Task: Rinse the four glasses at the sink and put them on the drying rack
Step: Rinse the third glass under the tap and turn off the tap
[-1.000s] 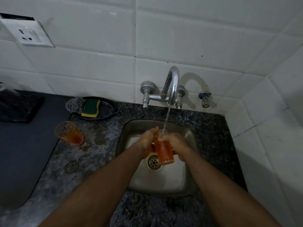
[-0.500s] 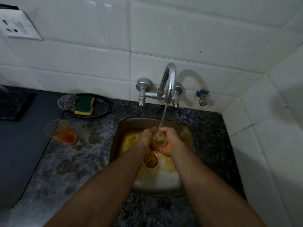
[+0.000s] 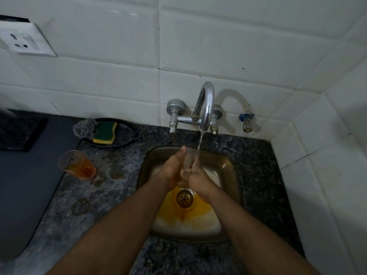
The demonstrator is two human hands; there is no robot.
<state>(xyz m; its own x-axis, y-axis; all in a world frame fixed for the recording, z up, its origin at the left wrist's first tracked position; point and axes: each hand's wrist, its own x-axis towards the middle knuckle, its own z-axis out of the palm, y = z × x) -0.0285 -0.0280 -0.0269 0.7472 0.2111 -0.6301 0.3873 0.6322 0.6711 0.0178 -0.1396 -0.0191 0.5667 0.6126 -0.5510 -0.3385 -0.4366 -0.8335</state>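
Note:
A clear glass [image 3: 187, 161] stands upright over the steel sink [image 3: 232, 175], under the running stream from the tap [image 3: 205, 105]. My left hand [image 3: 171, 171] lies along its left side with the fingers stretched up to the rim. My right hand [image 3: 198, 177] grips it from the right and below. Orange liquid pools around the drain [image 3: 185, 198]. A second glass [image 3: 76, 165], part full of orange liquid, stands on the granite counter left of the sink. No drying rack is in view.
A black dish [image 3: 127, 133] with a green-yellow sponge [image 3: 105, 132] and a steel scrubber [image 3: 85, 129] sits behind the counter glass. A dark grey surface [image 3: 29, 175] lies at the left. Tiled walls close the back and right; a socket [image 3: 21, 41] is at upper left.
The glass held orange liquid a second ago; it was tipped out into the sink, and it now stands upright and clear under the stream. My left fingers have straightened along it.

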